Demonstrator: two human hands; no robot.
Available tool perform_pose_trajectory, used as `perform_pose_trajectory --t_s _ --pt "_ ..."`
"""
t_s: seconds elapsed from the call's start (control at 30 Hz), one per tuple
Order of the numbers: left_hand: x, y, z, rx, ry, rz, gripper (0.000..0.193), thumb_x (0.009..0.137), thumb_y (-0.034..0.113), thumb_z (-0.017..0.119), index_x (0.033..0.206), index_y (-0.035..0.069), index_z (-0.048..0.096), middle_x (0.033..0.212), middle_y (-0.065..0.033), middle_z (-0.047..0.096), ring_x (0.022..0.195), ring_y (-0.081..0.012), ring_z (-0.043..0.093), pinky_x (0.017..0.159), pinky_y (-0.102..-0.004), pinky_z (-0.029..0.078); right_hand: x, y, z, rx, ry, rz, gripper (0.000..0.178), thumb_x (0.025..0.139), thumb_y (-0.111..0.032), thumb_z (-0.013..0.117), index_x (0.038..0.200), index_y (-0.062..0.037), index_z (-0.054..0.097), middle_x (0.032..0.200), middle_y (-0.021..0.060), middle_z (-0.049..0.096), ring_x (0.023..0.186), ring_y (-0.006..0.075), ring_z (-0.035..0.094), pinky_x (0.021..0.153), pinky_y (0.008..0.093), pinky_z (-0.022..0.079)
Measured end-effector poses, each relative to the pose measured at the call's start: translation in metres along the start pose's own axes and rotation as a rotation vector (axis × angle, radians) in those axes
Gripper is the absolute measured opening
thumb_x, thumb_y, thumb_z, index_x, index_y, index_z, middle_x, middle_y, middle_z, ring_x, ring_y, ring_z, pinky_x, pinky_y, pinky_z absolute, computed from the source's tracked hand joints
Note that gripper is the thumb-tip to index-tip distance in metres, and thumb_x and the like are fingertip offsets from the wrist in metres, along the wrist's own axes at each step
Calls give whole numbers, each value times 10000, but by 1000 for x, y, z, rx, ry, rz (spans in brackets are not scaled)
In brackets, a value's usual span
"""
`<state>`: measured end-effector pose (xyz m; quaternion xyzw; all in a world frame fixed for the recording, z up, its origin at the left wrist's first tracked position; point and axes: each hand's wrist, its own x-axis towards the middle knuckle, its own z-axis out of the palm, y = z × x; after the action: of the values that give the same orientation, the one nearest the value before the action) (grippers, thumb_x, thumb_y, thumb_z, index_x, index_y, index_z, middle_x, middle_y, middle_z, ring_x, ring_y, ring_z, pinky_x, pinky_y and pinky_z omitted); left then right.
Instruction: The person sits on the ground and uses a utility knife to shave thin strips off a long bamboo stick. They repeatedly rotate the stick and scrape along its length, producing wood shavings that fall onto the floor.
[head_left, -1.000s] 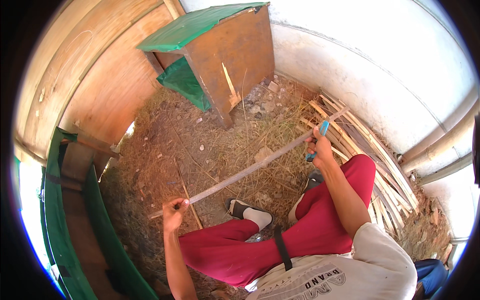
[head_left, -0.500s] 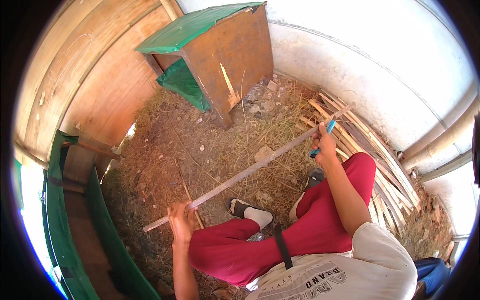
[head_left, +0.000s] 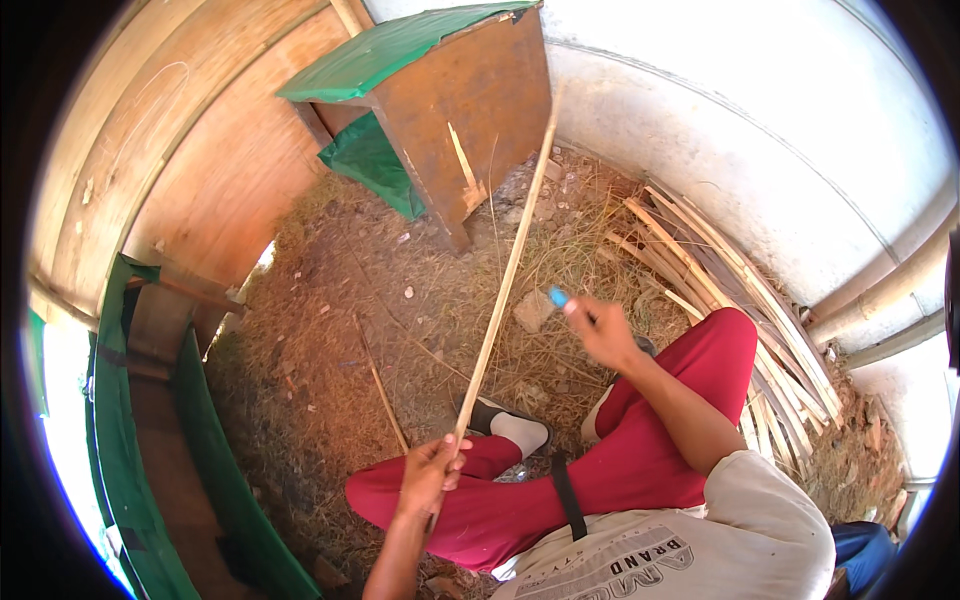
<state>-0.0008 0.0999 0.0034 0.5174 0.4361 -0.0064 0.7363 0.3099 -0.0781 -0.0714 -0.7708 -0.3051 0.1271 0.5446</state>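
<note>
A long, narrow wooden strip (head_left: 508, 280) slants up and away from me, its pale side showing. My left hand (head_left: 430, 473) is closed round it near its lower end, above my left knee. My right hand (head_left: 608, 333), somewhat blurred, is closed on a slim blue-handled tool (head_left: 558, 297) to the right of the strip and apart from it. Only the tool's blue end shows past the fingers, so its working part is hidden.
Several split strips (head_left: 725, 285) lie piled by the white wall at my right. Ahead stands a brown wooden box (head_left: 465, 110) with a green cover. A green-edged wooden frame (head_left: 150, 450) is at left. A thin stick (head_left: 380, 385) lies on the straw-strewn ground (head_left: 320, 300).
The strip has swung from lying across me to pointing away. My right hand has let go of it and moved down and left with the tool. My left hand has moved nearer and right.
</note>
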Motion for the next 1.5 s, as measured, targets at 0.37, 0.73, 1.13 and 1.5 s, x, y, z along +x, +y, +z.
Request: perform_pose_trajectory --t_s 0.37,0.73,1.13,1.5 --pt "32 -24 43 -245 -64 -162 339 1104 312 480 1006 9 595 649 29 451 456 -57 367 409 -217 281 -36 -33 31 -282 -260 -364 364 949 -389 705 1039 -44 777 790 158 732 609 321 696 536 407 536" --pt "58 -23 61 -421 -163 -153 330 1100 302 488 989 6 580 643 23 435 438 -51 341 374 -207 253 -40 -29 31 -318 -276 -275 412 959 -499 639 946 -118 795 704 133 712 602 331 690 521 447 522" --pt "44 -27 75 -261 -66 -118 339 1095 303 494 913 26 563 625 23 429 420 -56 340 364 -222 249 -30 -13 30 -503 -176 -297 405 913 -496 702 962 -109 809 703 102 725 563 303 682 504 411 524" --pt "-1 -43 68 -208 -81 -207 331 1095 281 492 896 28 567 591 29 427 420 -51 352 364 -224 256 -4 12 21 -556 -54 -55 463 942 -571 616 1025 -159 811 617 139 675 596 340 692 573 451 561"
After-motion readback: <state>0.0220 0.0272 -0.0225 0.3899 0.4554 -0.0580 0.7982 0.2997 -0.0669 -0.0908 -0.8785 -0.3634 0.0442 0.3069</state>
